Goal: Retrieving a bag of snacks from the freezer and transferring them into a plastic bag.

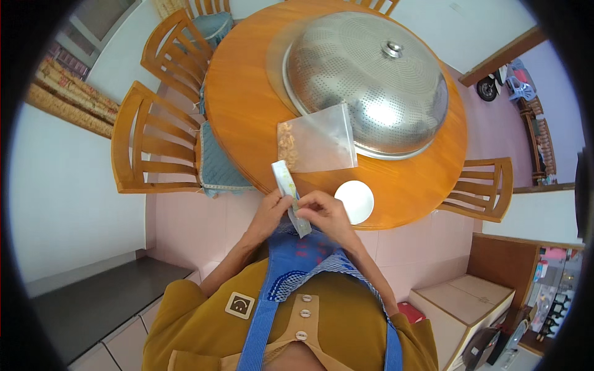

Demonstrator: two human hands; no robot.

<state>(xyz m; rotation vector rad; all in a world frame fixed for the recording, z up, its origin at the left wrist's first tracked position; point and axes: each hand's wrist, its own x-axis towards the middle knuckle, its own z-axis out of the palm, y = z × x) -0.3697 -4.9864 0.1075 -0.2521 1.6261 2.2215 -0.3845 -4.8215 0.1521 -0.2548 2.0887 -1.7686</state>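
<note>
My left hand grips a narrow, pale printed packet or box, tilted in front of my blue apron. The fingertips of my right hand are bent at the packet's right side; whether they pinch it is unclear. Beyond my hands, a clear plastic bag lies on the round wooden table, with small tan pieces gathered at its left end. A white round bowl or dish sits near the table's front edge, just right of my right hand.
A large perforated metal dome cover with a knob stands on the table behind the bag. Wooden chairs with blue seat covers are at the left, another chair at the right. A low cabinet stands at the lower right.
</note>
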